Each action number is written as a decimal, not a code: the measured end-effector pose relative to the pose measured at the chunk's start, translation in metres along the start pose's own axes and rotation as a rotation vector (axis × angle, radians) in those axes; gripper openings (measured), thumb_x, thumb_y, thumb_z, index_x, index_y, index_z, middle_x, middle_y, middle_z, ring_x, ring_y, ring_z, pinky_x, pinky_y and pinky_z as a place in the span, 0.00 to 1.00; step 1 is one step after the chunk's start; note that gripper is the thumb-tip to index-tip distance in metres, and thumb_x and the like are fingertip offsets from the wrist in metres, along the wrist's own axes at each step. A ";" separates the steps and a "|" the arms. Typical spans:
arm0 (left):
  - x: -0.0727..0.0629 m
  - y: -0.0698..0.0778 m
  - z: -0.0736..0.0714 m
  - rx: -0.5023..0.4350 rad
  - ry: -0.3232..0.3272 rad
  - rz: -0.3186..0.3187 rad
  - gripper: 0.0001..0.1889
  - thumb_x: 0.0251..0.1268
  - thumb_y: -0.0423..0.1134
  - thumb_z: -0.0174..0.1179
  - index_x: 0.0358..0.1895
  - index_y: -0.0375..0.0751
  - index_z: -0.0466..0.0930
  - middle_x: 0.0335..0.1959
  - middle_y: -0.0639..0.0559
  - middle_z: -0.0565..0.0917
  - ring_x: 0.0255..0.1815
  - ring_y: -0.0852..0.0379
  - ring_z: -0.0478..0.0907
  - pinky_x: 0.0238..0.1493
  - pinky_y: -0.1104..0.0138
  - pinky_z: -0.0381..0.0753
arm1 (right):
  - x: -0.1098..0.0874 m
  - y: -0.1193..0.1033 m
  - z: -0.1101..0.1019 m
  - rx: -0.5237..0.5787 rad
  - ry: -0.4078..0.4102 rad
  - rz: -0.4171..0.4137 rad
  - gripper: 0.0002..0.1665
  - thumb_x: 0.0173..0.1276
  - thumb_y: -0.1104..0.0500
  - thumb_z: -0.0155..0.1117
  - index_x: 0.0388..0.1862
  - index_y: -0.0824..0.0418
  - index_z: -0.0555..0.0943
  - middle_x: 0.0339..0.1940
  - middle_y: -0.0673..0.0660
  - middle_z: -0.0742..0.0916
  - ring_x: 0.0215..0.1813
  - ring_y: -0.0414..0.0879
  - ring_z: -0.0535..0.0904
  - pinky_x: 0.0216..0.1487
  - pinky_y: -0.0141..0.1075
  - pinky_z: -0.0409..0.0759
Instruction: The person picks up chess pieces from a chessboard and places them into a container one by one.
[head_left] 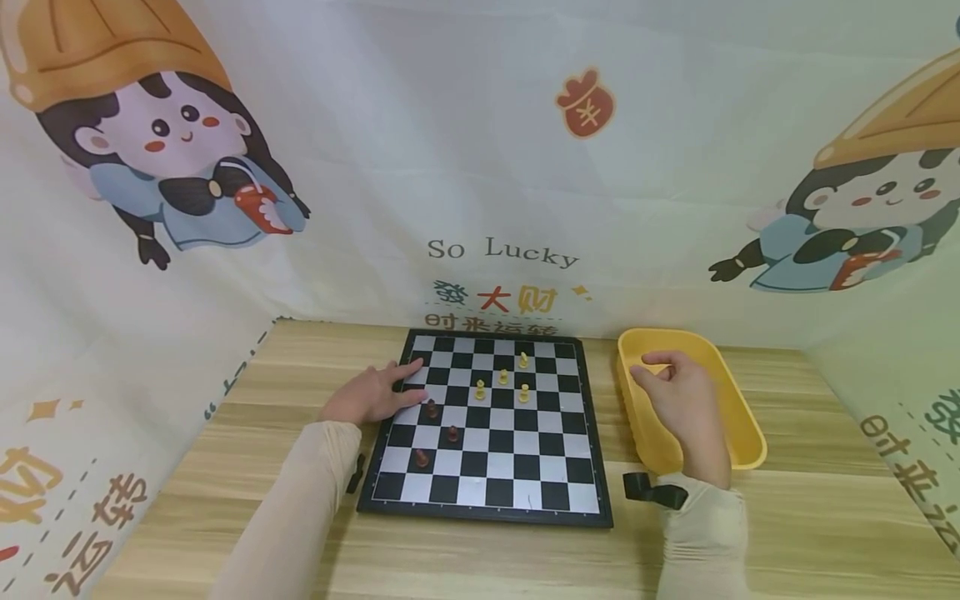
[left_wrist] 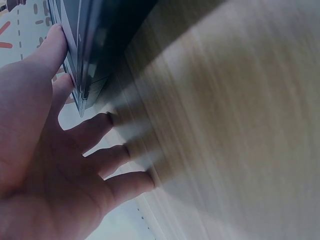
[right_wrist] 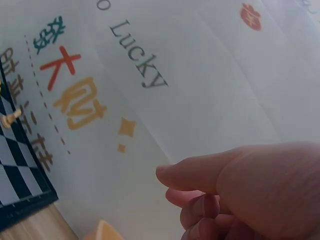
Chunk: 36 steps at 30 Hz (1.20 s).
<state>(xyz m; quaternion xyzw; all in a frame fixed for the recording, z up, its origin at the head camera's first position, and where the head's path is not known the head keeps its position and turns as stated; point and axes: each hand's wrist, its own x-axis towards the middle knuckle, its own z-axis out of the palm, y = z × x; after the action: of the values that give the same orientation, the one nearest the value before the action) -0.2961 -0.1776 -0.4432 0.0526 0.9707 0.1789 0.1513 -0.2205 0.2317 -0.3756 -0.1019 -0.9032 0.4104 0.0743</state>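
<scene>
A black-and-white chessboard (head_left: 495, 467) lies on the table. My left hand (head_left: 367, 393) rests at its left edge; thumb and index finger extend over the board, and the other fingers spread beside it in the left wrist view. Near these fingertips stands a dark brown chess piece (head_left: 431, 409). Two more brown pieces, an upright one (head_left: 452, 433) and one that looks tilted (head_left: 422, 457), are nearer me. Several pale yellow pieces (head_left: 480, 389) stand farther back. Above the yellow tray (head_left: 738, 417) hovers my right hand (head_left: 682, 404), fingers loosely bent, with nothing visible between thumb and index finger.
The board and tray share a wood-grain table (head_left: 300, 367). Behind it hangs a white printed cloth (head_left: 450, 125), which also covers the sides. A black strap (head_left: 655, 490) circles the right wrist. The right forearm partly covers the tray.
</scene>
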 end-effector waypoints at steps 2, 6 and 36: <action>0.000 0.000 0.000 0.002 0.000 0.003 0.37 0.73 0.68 0.51 0.81 0.67 0.54 0.84 0.37 0.53 0.82 0.25 0.45 0.75 0.31 0.57 | -0.001 -0.005 0.006 0.009 -0.006 -0.009 0.25 0.73 0.51 0.64 0.60 0.66 0.79 0.28 0.54 0.76 0.27 0.45 0.71 0.25 0.32 0.70; 0.001 0.000 0.001 0.003 0.001 0.006 0.37 0.73 0.68 0.51 0.81 0.67 0.54 0.84 0.37 0.52 0.82 0.24 0.45 0.75 0.31 0.57 | -0.003 -0.014 0.017 0.022 -0.034 -0.035 0.23 0.73 0.51 0.64 0.58 0.66 0.80 0.27 0.54 0.76 0.28 0.46 0.71 0.26 0.33 0.69; 0.000 -0.002 0.001 -0.006 0.007 0.013 0.37 0.73 0.67 0.51 0.81 0.66 0.54 0.84 0.37 0.52 0.82 0.25 0.44 0.76 0.30 0.55 | -0.034 -0.061 0.097 0.021 -0.300 -0.246 0.17 0.69 0.52 0.70 0.52 0.58 0.83 0.19 0.50 0.74 0.19 0.43 0.67 0.22 0.32 0.65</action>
<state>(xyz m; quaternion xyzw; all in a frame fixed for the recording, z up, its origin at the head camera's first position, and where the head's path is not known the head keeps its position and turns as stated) -0.2957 -0.1787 -0.4450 0.0580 0.9704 0.1829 0.1469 -0.2159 0.1139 -0.3945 0.0724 -0.9055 0.4180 -0.0104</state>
